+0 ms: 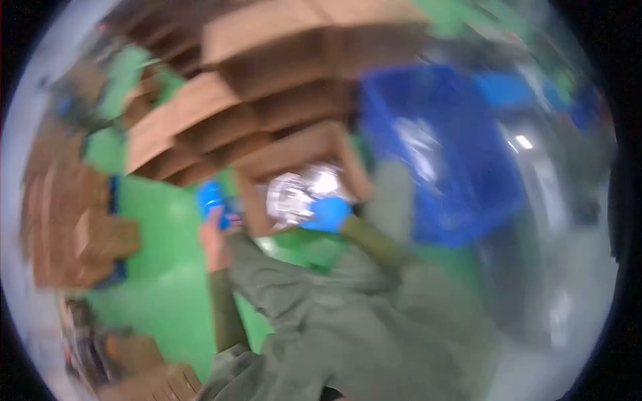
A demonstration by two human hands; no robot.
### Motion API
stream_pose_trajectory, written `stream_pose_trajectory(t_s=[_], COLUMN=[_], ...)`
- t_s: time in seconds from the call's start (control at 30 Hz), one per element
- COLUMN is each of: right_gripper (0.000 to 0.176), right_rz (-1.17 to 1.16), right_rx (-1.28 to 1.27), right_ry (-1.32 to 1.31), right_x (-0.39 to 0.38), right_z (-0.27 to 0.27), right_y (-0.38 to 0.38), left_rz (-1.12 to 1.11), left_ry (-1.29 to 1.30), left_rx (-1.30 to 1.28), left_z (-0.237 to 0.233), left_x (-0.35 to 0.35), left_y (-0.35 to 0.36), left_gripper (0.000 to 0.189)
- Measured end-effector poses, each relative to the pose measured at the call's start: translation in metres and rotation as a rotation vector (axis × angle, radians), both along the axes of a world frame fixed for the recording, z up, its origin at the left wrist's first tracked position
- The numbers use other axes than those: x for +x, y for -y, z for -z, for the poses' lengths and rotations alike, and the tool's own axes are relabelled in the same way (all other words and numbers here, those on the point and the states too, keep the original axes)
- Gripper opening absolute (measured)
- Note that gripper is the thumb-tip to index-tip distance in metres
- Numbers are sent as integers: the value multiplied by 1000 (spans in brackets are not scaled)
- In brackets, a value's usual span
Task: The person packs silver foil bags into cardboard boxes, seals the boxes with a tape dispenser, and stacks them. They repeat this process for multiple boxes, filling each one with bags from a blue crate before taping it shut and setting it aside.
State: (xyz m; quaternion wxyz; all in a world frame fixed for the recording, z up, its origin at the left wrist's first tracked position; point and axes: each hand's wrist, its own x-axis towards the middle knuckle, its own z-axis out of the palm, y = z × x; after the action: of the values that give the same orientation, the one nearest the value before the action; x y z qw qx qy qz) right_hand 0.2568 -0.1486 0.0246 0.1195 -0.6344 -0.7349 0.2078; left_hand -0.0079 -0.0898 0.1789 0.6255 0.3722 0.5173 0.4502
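Note:
My left hand (212,239), at the left of the box, is closed around a small bright blue object (211,196); blur hides what kind it is. My right hand (328,214), in a blue glove, reaches over the near right side of an open cardboard box (256,209). Inside that box lie shiny silver packets (287,198), and the glove is at their near edge. Motion smears its fingers, so whether they grip a packet does not show.
Several open cardboard boxes (281,73) stand beyond the silver packets. At right is a large blue bin (461,160) with clear plastic inside. Stacked cardboard (60,220) stands on the left, and more cardboard (150,384) lies at lower left. The floor (157,267) is green.

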Motion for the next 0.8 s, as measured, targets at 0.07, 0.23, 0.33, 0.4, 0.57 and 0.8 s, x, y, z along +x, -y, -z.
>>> stream_pose_trajectory(t_s=[0.07,0.23,0.33,0.4,0.57,0.8], right_gripper=[56,55,66,74,77,81], right_rz=[-4,121,331,295,273,254], right_rx=[92,195,295,512,623,773], right_ry=[-104,-453,-497,-334,-250,-254], right_x=[4,9,20,40,38,36], right_z=[-7,-39,-76,-60,-72,-99], right_y=[6,4,16,7,28,5], left_rz=[-37,87,90,81,81,106], left_ry=[-57,-369,-333,-331,-710,-773], left_rx=[15,122,133,215,614,702], left_z=[6,42,35,53,80,24], left_x=[7,-18,-19,-17,16,38], left_y=[7,-19,-14,-26,-1,-6], left_gripper=[26,26,23,23,45,32])
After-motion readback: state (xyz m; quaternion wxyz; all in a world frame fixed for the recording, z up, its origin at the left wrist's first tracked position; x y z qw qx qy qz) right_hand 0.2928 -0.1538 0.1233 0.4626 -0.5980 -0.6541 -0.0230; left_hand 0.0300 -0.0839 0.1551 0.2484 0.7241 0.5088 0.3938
